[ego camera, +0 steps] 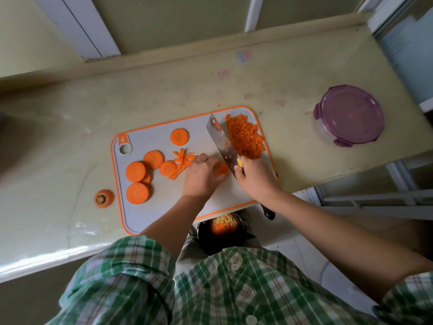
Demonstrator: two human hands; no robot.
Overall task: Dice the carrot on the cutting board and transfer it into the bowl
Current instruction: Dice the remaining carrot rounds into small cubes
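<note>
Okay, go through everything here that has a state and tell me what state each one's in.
Grey cutting board with orange rim: flat on counter.
Round carrot slices: whole, on board.
Thin carrot sticks: cut, not diced.
Carrot piece: held down by left hand.
Steel cleaver: gripped by right hand.
Diced carrot pile: heaped beside cleaver.
Purple-lidded round container: lid on.
Black bowl: below counter edge, holds diced bits.

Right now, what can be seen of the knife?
The knife is a cleaver: broad rectangular steel-looking blade, a hole near its far corner, a yellow sticker by the handle. The right hand grips it; the dark handle end pokes out below the wrist. The blade is edge-down on the cutting board, beside the diced carrot.
</note>
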